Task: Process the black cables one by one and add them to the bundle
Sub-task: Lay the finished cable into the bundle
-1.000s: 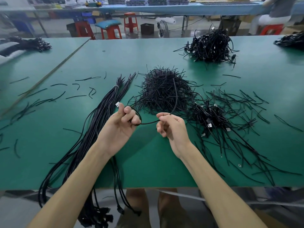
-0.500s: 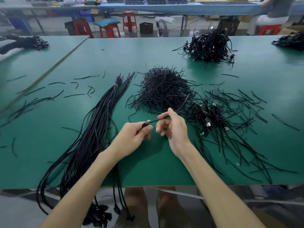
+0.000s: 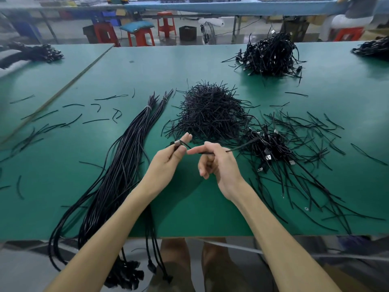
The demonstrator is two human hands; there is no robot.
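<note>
One black cable [image 3: 242, 146] runs between my hands above the green table [image 3: 189, 207]. My left hand [image 3: 168, 159] pinches its plug end between thumb and fingers. My right hand [image 3: 214, 161] pinches the cable a little to the right, with its other fingers curled. From there the cable leads right into a tangle of black cables with plugs [image 3: 267, 148]. The long bundle of straight black cables [image 3: 117, 171], tied with white bands near its far end, lies left of my hands and hangs over the table's front edge.
A heap of short black ties [image 3: 210, 114] lies beyond my hands. Loose ties are scattered at right [image 3: 315, 131] and left [image 3: 71, 121]. More cable piles sit at far right [image 3: 271, 55], the right edge [image 3: 372, 49] and far left [image 3: 33, 53]. Red stools stand behind.
The loop held a second ago has been drawn out straight. My hands came close together, then spread slightly apart, the left lifting the plug end, the right sliding along the cable.
</note>
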